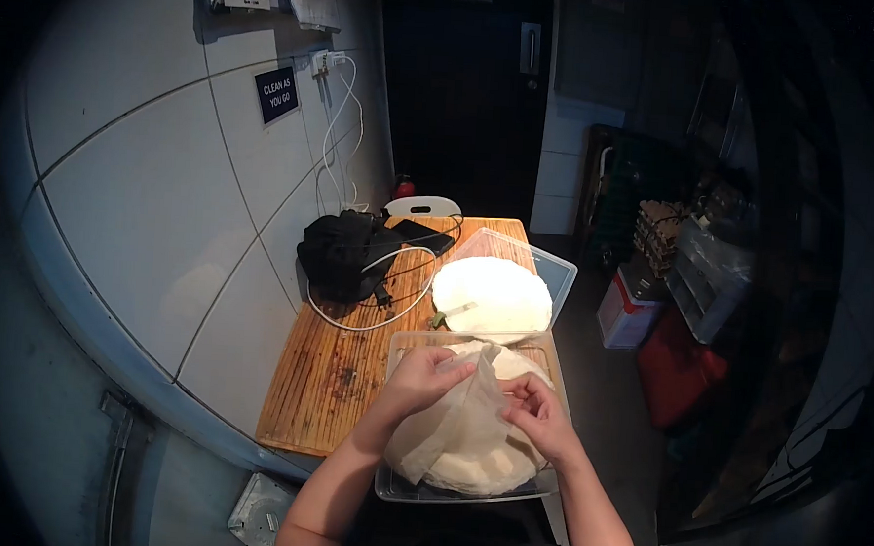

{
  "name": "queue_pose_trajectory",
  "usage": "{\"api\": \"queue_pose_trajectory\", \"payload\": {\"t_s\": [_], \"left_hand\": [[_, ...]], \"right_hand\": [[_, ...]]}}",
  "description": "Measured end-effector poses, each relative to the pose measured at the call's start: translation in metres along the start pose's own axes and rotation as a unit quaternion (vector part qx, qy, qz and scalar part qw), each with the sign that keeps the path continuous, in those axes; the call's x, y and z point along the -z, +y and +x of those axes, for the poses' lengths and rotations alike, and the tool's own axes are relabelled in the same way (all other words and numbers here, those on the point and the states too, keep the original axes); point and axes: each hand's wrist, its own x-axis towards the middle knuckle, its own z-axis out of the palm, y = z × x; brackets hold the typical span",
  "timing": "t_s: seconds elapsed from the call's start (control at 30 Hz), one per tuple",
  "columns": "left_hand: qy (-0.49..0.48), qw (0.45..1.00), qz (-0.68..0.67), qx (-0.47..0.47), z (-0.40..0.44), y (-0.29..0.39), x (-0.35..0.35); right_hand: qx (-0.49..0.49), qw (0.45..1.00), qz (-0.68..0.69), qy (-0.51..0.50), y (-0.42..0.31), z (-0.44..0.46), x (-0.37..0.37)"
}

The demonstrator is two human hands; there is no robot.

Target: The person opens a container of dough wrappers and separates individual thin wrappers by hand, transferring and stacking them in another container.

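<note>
A thin, whitish translucent sheet (464,413) hangs between my two hands over a clear plastic container (383,488). My left hand (422,379) pinches its upper left side. On the other side, my right hand (540,417) has its fingers closed on the sheet's right edge. Under the sheet, pale round flat pieces (486,470) lie in the container, partly covered. Just beyond the container, a bright white round piece (495,291) rests on a clear lid (556,269), with a small green-ended item (439,320) at its left edge.
The wooden table (323,376) runs along the tiled left wall. A black bag (344,253), a looped white cable (365,327) and a dark phone-like object (424,236) lie on it. Right of the table stand a white-and-red box (625,311) and a red container (679,370).
</note>
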Motion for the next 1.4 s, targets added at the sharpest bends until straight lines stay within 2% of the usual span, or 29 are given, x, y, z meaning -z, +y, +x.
{"api": "queue_pose_trajectory", "payload": {"t_s": [0.07,0.17,0.27,0.4,0.53,0.63,0.73,0.83,0.87,0.97,1.07,1.17,1.3,1.4], "left_hand": [[0.010,0.998,0.049,-0.029,0.001,0.009,-0.005],[0.051,0.988,0.122,-0.084,0.002,0.012,-0.015],[0.102,0.973,0.149,-0.142,0.001,0.019,-0.011],[0.156,0.965,0.157,-0.141,-0.005,0.015,0.013],[0.262,0.957,0.069,-0.105,-0.020,0.024,0.018],[0.282,0.954,0.019,-0.098,-0.023,-0.009,0.022],[0.162,0.971,-0.178,-0.017,-0.035,-0.002,0.013],[-0.032,0.985,-0.165,0.047,-0.031,-0.007,0.032],[-0.057,0.969,-0.227,0.084,-0.031,0.006,0.032],[-0.060,0.989,-0.112,0.079,-0.014,0.026,0.029],[-0.118,0.989,-0.072,0.053,-0.007,0.035,0.032],[-0.089,0.993,-0.071,0.020,-0.010,0.044,0.025],[-0.045,0.997,-0.038,-0.051,-0.017,0.058,0.011],[0.015,0.998,0.010,-0.064,-0.016,0.050,0.011]], "right_hand": [[0.037,0.999,-0.005,0.027,-0.010,0.010,-0.007],[0.121,0.953,-0.218,0.171,0.021,0.038,-0.005],[0.101,0.941,-0.265,0.186,0.009,0.046,-0.005],[0.148,0.934,-0.222,0.236,-0.003,0.045,0.004],[0.156,0.923,-0.217,0.276,-0.011,0.043,0.019],[0.141,0.951,-0.106,0.252,-0.010,0.043,0.028],[0.141,0.974,-0.048,0.173,-0.012,0.041,0.024],[0.130,0.987,-0.005,0.092,-0.029,0.037,-0.004],[0.127,0.991,-0.037,0.039,-0.028,0.038,-0.003],[0.105,0.994,-0.023,-0.013,-0.034,0.035,-0.007],[0.113,0.993,-0.008,-0.014,-0.038,0.036,0.001],[0.069,0.997,-0.037,-0.001,-0.070,0.031,-0.003],[0.027,0.979,-0.204,-0.007,-0.061,0.049,-0.005],[0.010,0.970,-0.239,0.048,-0.056,0.052,-0.007]]}}
